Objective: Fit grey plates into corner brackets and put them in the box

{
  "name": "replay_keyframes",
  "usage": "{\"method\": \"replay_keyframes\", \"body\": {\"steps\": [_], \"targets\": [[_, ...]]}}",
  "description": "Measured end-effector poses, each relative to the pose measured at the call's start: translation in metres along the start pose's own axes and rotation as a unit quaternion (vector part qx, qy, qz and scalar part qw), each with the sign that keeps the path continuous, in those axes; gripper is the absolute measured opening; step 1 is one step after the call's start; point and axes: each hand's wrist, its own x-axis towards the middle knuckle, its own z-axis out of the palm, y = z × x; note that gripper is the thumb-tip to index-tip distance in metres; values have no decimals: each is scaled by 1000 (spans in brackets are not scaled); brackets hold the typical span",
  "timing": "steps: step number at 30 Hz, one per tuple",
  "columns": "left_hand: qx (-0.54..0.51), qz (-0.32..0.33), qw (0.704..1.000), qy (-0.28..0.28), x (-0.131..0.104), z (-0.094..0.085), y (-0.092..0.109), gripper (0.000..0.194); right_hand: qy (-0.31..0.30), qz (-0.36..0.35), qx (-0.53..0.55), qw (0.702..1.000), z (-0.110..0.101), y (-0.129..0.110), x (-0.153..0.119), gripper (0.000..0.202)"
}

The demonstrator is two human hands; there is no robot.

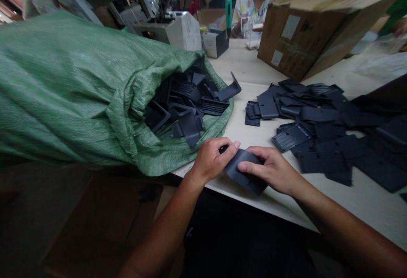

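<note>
Holding one dark piece (pixel 244 178) in both hands, at table (pixel 251 72) front edge. Gripped near its upper-left end by left hand (pixel 210 157), along right side by right hand (pixel 276 169), right thumb across face. Sitting between green sack (pixel 79 87) and pile of dark parts (pixel 324 131).

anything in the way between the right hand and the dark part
Nothing visible: the right hand grips the dark part directly, and the left hand is at its other side.
</note>
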Motion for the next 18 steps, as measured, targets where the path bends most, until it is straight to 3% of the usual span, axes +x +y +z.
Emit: {"method": "replay_keyframes", "body": {"steps": [3, 5, 8, 11, 14, 18], "targets": [[9, 23, 995, -93, 0, -6, 3, 44, -17, -32, -57, 998, -2, -4, 3, 39], [-27, 5, 994, -108, 2, -8, 4, 48, 3, -67, -128, 989, -4, -7, 4, 38], [-119, -48, 991, -43, 2, -8, -1, 56, 51, -116, -219, 968, -10, -8, 1, 36], [-221, -121, 967, 22, -3, -1, -9, 62, 81, -135, -191, 969, -14, -3, 0, 40], [-302, -182, 935, 34, -8, 8, -15, 62, 109, -122, -143, 976, -10, 5, 2, 49], [-363, -211, 906, 49, -12, 14, -17, 53, 117, -93, -113, 982, -5, 4, 9, 57]]}}
